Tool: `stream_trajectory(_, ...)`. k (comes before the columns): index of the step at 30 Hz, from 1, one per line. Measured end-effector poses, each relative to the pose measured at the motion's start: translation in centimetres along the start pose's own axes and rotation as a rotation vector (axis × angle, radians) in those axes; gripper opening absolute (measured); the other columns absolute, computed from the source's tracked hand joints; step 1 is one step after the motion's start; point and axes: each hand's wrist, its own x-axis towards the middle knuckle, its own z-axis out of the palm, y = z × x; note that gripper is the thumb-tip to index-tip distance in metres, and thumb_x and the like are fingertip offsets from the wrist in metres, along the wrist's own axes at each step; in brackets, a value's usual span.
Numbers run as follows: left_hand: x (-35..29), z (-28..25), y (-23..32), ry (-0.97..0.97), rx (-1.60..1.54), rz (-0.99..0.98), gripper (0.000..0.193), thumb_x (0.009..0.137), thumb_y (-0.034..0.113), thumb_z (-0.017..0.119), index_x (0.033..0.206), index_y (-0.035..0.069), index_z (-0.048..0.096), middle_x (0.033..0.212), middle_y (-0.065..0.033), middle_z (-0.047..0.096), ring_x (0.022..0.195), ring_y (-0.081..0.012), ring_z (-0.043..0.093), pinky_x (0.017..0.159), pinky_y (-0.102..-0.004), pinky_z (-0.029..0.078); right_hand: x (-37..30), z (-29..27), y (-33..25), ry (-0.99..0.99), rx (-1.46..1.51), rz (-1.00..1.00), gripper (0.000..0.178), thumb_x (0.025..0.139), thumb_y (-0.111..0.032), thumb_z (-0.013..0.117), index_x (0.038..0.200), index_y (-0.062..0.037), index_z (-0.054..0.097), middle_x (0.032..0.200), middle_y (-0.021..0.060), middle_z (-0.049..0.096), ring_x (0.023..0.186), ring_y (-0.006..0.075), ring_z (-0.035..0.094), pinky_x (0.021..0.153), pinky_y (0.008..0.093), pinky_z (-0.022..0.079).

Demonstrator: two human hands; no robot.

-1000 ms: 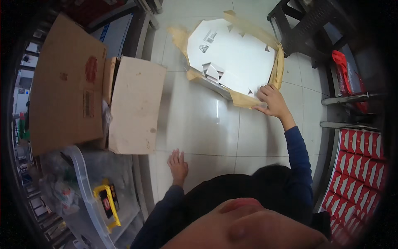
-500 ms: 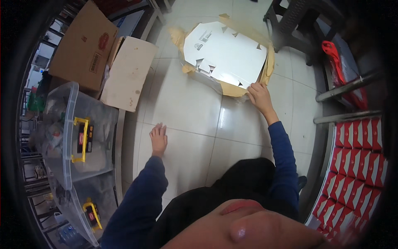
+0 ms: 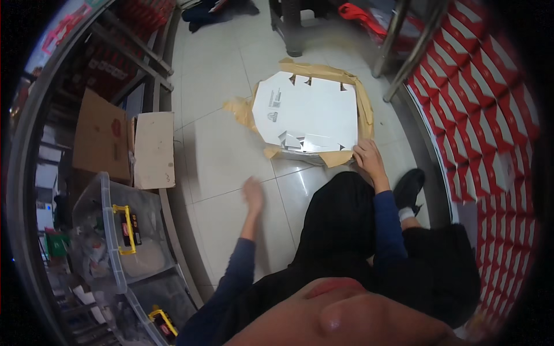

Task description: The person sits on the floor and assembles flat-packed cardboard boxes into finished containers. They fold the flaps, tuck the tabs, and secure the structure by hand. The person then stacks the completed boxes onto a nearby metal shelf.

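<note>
On the tiled floor ahead of me lies a bundle of flat white cardboard sheets (image 3: 314, 112), with small cut-outs and dark print on its top. Torn brown wrapping paper (image 3: 365, 112) sticks up raggedly round its sides. My right hand (image 3: 369, 158) is at the near right corner, fingers closed on the edge of this paper. Clear film seems to run along the bundle's near side. My left hand (image 3: 253, 193) hangs over the floor to the near left of the bundle, touching nothing I can see. Motion blurs its fingers.
Two clear plastic boxes with yellow latches (image 3: 128, 230) stand at the left, below opened brown cartons (image 3: 154, 150). Stacked red-and-white boxes (image 3: 479, 115) line the right side. A dark plastic stool (image 3: 288, 29) and dark clothing (image 3: 216, 12) are at the far end.
My view has turned, and the bundle now sits nearer my body. My left hand has moved right, toward the bundle. My right hand stays at the same corner of the paper.
</note>
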Motion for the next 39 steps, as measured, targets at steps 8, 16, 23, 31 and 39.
stream_trajectory(8, 1.8, 8.6, 20.1, -0.491, -1.108, 0.147, 0.08, 0.096, 0.057, 0.04, 0.149, 0.001, 0.019, 0.15, -0.0098, 0.028, 0.139, -0.0216, 0.023, 0.114, -0.0333, 0.016, -7.8, -3.6, -2.9, 0.048, -0.077, 0.247, 0.011, 0.076, -0.008, 0.064, 0.082, -0.0016, 0.057, 0.083, 0.0147, 0.052, 0.087, 0.0354, 0.052, 0.081, 0.0427, 0.043)
stream_trajectory(16, 13.2, 6.4, 27.6, -0.533, -0.941, 0.176, 0.085, 0.093, 0.062, 0.042, 0.146, -0.002, 0.026, 0.148, -0.0154, 0.032, 0.137, -0.0242, 0.03, 0.112, -0.0343, 0.022, -1.7, 2.2, -9.7, 0.106, -0.141, 0.536, 0.015, 0.076, -0.013, 0.064, 0.081, -0.0005, 0.057, 0.08, 0.0162, 0.055, 0.086, 0.035, 0.054, 0.084, 0.0464, 0.038)
stream_trajectory(23, 6.0, 7.7, 31.0, -0.11, -0.108, 0.24, 0.073, 0.083, 0.045, 0.066, 0.126, -0.01, 0.044, 0.114, -0.0305, 0.058, 0.105, -0.0386, 0.06, 0.086, -0.0425, 0.048, -0.5, 0.3, -7.0, 0.116, 0.3, 0.598, 0.014, 0.08, -0.014, 0.066, 0.078, -0.0009, 0.062, 0.075, 0.015, 0.056, 0.078, 0.0344, 0.054, 0.074, 0.0443, 0.041)
stream_trajectory(31, -4.3, 8.6, 28.5, -0.258, -0.603, -0.054, 0.043, 0.08, 0.021, 0.066, 0.105, -0.008, 0.045, 0.081, -0.0202, 0.065, 0.069, -0.0265, 0.068, 0.064, -0.0359, 0.055, -2.1, -4.7, -0.8, 0.454, -0.2, 0.966, 0.065, 0.08, -0.015, 0.069, 0.133, -0.0016, 0.033, 0.114, 0.0253, 0.048, 0.103, 0.037, 0.051, 0.091, 0.043, 0.042)
stream_trajectory(39, -5.1, 10.7, 28.2, -0.174, -0.892, -0.039, 0.034, 0.084, 0.007, 0.06, 0.113, -0.007, 0.048, 0.09, -0.0107, 0.063, 0.072, -0.0156, 0.063, 0.063, -0.0276, 0.051, -5.1, 0.0, 0.8, 0.694, 0.869, 1.168, 0.094, 0.08, -0.002, 0.062, 0.147, -0.011, -0.003, 0.14, 0.0205, 0.031, 0.126, 0.0279, 0.041, 0.1, 0.0367, 0.042)
